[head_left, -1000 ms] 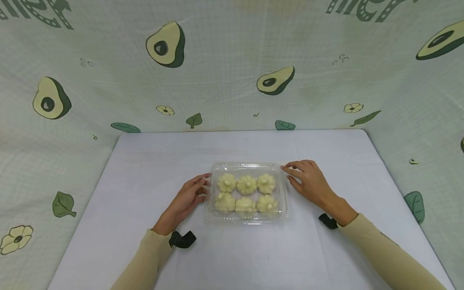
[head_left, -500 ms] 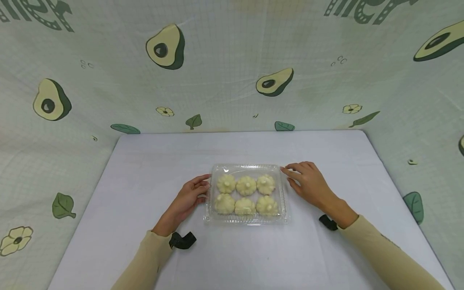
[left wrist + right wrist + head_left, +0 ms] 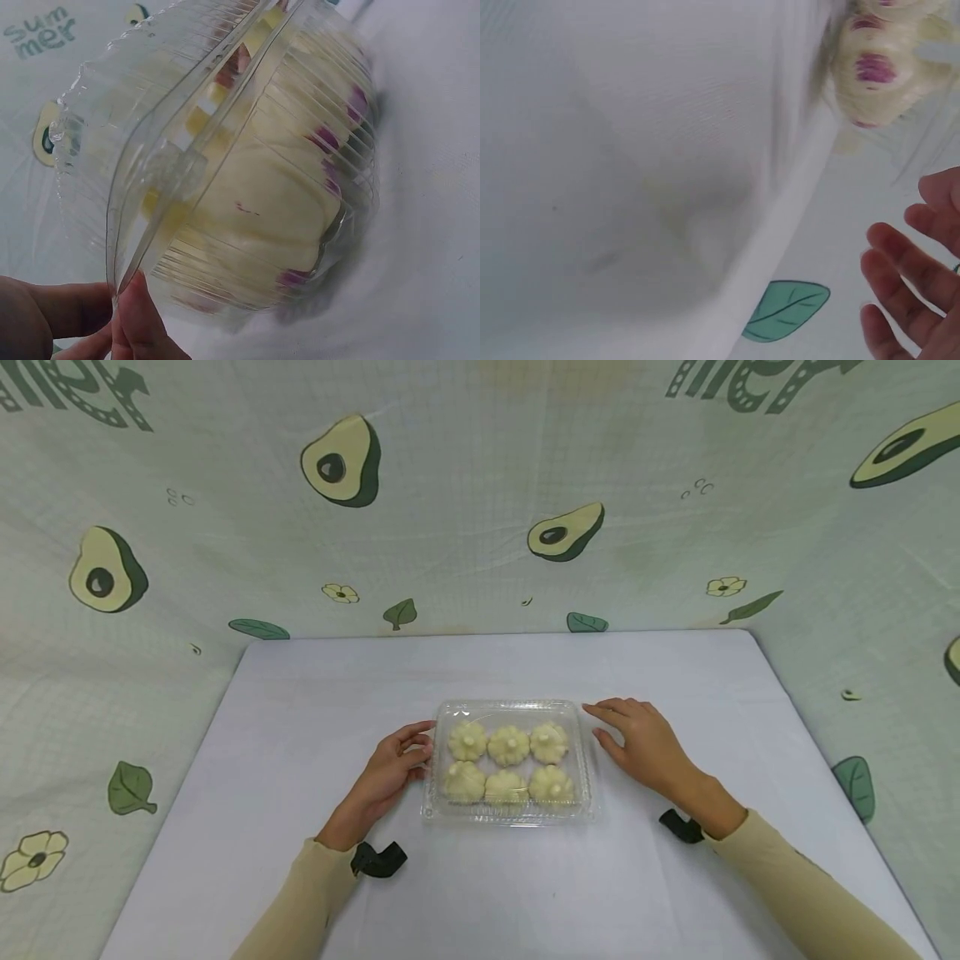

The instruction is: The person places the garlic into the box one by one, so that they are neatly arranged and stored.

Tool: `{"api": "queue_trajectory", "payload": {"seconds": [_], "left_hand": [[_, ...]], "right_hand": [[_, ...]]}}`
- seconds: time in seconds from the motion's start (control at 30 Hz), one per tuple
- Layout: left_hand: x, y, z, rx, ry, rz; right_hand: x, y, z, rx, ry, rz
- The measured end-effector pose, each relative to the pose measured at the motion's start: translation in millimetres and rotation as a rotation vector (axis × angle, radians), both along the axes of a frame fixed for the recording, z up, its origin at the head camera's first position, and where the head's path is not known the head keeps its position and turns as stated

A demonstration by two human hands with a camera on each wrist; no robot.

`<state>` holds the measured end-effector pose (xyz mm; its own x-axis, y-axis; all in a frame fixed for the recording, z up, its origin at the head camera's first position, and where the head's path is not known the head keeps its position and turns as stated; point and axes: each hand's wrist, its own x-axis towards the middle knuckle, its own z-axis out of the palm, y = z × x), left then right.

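Note:
A clear plastic clamshell box (image 3: 510, 819) lies on the table with its lid over several pale garlic bulbs (image 3: 508, 745) in two rows. Purple patches mark the bulbs' undersides in the left wrist view. At the box's left side, my left hand (image 3: 390, 770) pinches the rim (image 3: 129, 262) between thumb and finger. My right hand (image 3: 642, 742) hovers by the far right corner, its fingers (image 3: 900, 292) spread and loosely bent. In the right wrist view a gap shows between those fingers and the box, and nothing is held.
A white cloth covers the table (image 3: 480, 902). Behind it and at both sides hangs a pale curtain (image 3: 450, 527) printed with avocados and leaves. Dark wrist-camera mounts (image 3: 378, 860) sit under both wrists.
My right hand has drawn slightly away from the box's right corner, where its fingertips were closer. The left hand and the box stay nearly in place. The head view has tilted up slightly.

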<state>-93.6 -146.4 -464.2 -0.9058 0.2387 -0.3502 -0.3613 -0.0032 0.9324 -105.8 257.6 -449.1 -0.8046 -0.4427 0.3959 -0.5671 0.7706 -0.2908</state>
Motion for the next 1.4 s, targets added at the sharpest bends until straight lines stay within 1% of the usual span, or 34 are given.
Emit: {"api": "queue_trajectory", "payload": {"seconds": [0.07,0.13,0.3,0.37,0.47,0.57,0.67,0.77,0.83,0.97,1.07,1.2,1.4], "left_hand": [[-0.4,0.2,-0.4,0.004,0.001,0.004],[-1.5,0.4,-0.9,0.008,0.003,0.015],[-6.0,0.2,-1.2,0.008,0.015,0.041],[-8.4,0.2,-1.4,0.006,0.02,0.043],[-12.0,0.3,-1.6,0.004,0.027,0.043],[-15.4,1.0,-1.8,-0.004,0.035,0.045],[-18.8,1.3,-2.4,-0.013,0.045,0.047],[-21.9,1.5,-2.4,-0.019,0.045,0.053],[-24.1,1.6,-2.5,-0.022,0.047,0.055],[-27.4,2.7,-0.8,-0.021,0.042,0.066],[-29.3,3.5,0.8,-0.021,0.036,0.072],[-32.6,4.6,1.0,-0.021,0.033,0.083],[-37.9,4.7,-1.3,-0.015,0.036,0.083]], "right_hand": [[2.3,-0.4,3.5,-0.028,-0.055,-0.018],[5.5,-0.6,8.2,-0.054,-0.129,-0.039],[11.7,-0.4,20.6,-0.134,-0.377,-0.072],[13.1,-0.2,25.2,-0.169,-0.474,-0.071],[14.8,0.6,30.2,-0.223,-0.604,-0.059],[15.2,1.3,31.8,-0.275,-0.727,-0.025],[15.8,2.6,31.5,-0.337,-0.887,0.009],[17.6,5.0,30.5,-0.401,-1.061,0.021],[19.4,7.1,29.5,-0.436,-1.148,0.043],[22.9,9.4,25.6,-0.491,-1.237,0.118],[25.4,8.5,22.4,-0.514,-1.283,0.145],[28.4,4.8,19.7,-0.519,-1.327,0.149],[30.5,-1.1,16.6,-0.545,-1.342,0.139]]}}
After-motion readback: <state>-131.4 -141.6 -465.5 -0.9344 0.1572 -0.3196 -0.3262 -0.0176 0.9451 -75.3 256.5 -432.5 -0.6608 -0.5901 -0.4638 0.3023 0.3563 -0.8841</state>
